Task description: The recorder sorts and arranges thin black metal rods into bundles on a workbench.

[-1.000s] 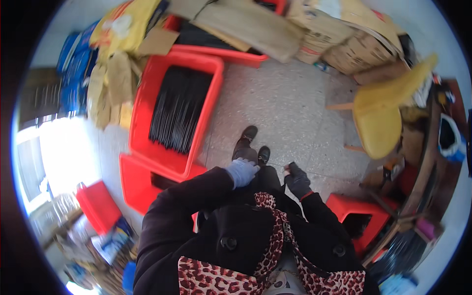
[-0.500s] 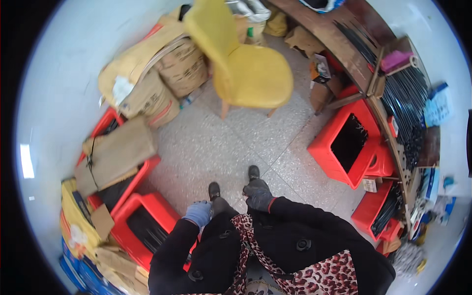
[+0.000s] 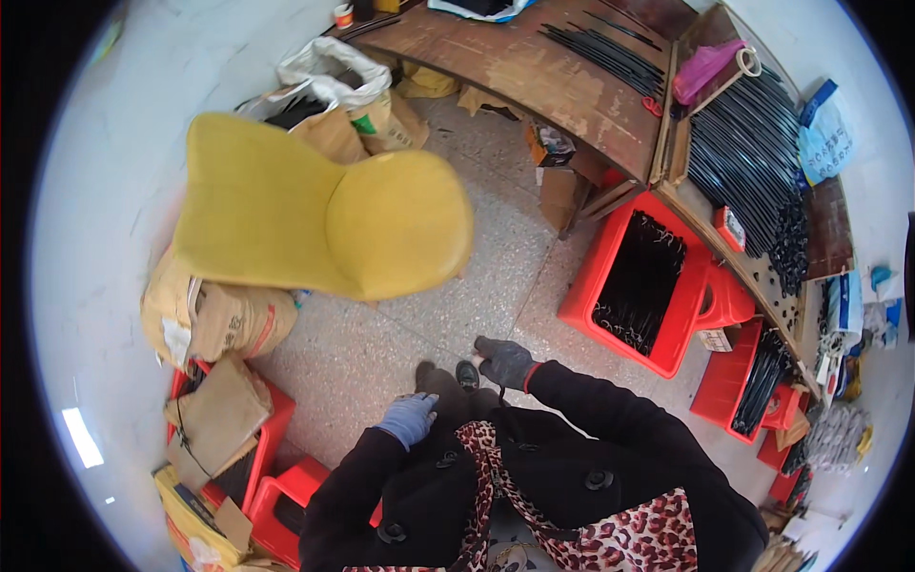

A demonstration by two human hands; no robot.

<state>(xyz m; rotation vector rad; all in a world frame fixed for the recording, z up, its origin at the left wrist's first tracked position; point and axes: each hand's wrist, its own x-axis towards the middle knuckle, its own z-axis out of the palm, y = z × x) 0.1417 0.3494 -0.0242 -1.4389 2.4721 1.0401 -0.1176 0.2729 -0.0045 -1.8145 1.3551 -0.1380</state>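
My left hand (image 3: 408,420), in a light blue-grey glove, hangs in front of my left thigh with its fingers loosely bent. It holds nothing that I can see. My right hand (image 3: 505,363), in a dark grey glove with a red cuff edge, is held out ahead of my right leg. Its thumb and fingers are a little apart, with nothing visible between them. Ahead on the left stands a yellow chair (image 3: 400,224), out of reach of both hands. A red bin (image 3: 586,296) filled with thin black rods is ahead to the right.
A wooden workbench (image 3: 457,43) curves across the far side, with black rods (image 3: 610,59) on it. More rods (image 3: 743,162) lie on a right-hand rack. Sacks (image 3: 238,319) stand along the left wall. Red bins (image 3: 286,400) with cardboard (image 3: 219,419) are at near left.
My view has shifted forward and turned right. The chair now appears closer and farther left, and more of the workbench shows. My feet have changed position; my right hand reaches slightly farther out.
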